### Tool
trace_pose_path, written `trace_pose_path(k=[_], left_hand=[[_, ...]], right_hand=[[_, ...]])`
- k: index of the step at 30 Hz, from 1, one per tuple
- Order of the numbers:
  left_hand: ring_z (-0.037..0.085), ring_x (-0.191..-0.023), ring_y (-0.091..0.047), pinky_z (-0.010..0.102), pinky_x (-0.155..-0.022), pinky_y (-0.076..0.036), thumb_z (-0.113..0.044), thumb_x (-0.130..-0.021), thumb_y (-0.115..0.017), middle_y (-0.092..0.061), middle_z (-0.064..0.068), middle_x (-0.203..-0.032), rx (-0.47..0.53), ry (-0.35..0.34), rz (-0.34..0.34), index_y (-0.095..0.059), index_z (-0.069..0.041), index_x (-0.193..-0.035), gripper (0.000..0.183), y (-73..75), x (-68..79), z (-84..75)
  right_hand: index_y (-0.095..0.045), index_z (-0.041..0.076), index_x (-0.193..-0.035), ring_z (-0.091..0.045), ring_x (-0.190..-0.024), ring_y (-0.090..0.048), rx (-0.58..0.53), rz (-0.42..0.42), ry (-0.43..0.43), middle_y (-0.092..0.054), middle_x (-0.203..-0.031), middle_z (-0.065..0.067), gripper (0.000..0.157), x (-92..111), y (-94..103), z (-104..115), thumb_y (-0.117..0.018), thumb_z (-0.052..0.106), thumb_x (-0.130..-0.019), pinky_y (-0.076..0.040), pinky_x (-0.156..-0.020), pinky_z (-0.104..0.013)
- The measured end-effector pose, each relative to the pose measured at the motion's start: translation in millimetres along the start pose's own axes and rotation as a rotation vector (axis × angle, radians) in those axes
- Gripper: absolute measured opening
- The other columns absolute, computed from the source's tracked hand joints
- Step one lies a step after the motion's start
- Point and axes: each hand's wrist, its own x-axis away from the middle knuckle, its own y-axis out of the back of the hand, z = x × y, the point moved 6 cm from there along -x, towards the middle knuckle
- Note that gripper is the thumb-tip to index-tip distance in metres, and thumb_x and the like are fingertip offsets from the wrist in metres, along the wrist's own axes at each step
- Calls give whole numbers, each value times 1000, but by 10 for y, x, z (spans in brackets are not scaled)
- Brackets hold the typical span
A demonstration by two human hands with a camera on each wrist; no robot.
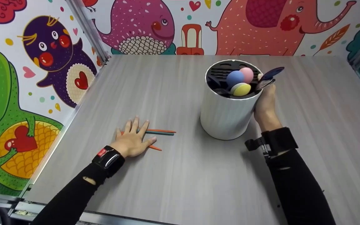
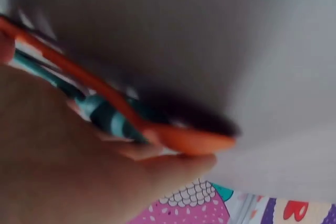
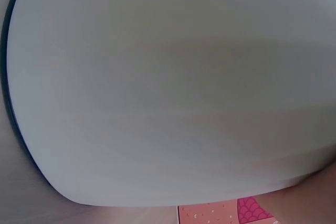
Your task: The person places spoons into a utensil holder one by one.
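My left hand (image 1: 132, 142) lies palm down with fingers spread over slim orange and teal utensils on the table. An orange utensil (image 2: 184, 139) with a widened, spoon-like end and a teal one (image 2: 102, 116) with a dark-banded handle run along the hand in the left wrist view. Parts of them hide under the palm. My right hand (image 1: 266, 103) grips the right side of a white cylindrical holder (image 1: 225, 118), its fingers partly hidden behind it. Blue (image 1: 235, 78), pink (image 1: 246, 74) and yellow (image 1: 241, 89) rounded pieces sit in the holder's black slotted insert. The white wall fills most of the right wrist view.
A dark blue, flat-ended piece (image 1: 272, 73) sticks out over the holder's right rim. Cartoon-printed panels (image 1: 58, 62) wall the grey wood-grain table (image 1: 173, 181) at the back and sides. A metal edge (image 1: 105, 218) runs along the table's front.
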Motion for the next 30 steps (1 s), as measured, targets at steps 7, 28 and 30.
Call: trace_pose_path(k=[7, 28, 30], left_hand=[[49, -151, 8, 78, -109, 2, -62, -105, -28, 7, 23, -167, 19, -3, -56, -10, -15, -165, 78, -9, -57, 0], [44, -152, 10, 70, -115, 0, -66, -104, -17, 12, 19, -168, 73, 98, -80, -3, -20, -165, 78, 355, -1087, -308], [44, -152, 10, 70, -115, 0, -66, -103, -17, 12, 19, -168, 79, 99, -85, -3, -20, -165, 78, 363, -1125, -314]], right_hand=[[-72, 14, -91, -11, -88, -58, -17, -10, -2, -66, -89, 3, 29, 0, -36, 1, -47, 27, -101, -47, -88, -25], [-75, 11, -109, -14, -101, -60, -6, 9, -15, -70, -104, 0, 34, 12, -11, 6, -46, 28, -103, -46, -97, -25], [-74, 10, -109, -14, -101, -60, -27, 17, -24, -69, -104, -2, 34, 16, -18, -2, -46, 28, -103, -45, -97, -25]])
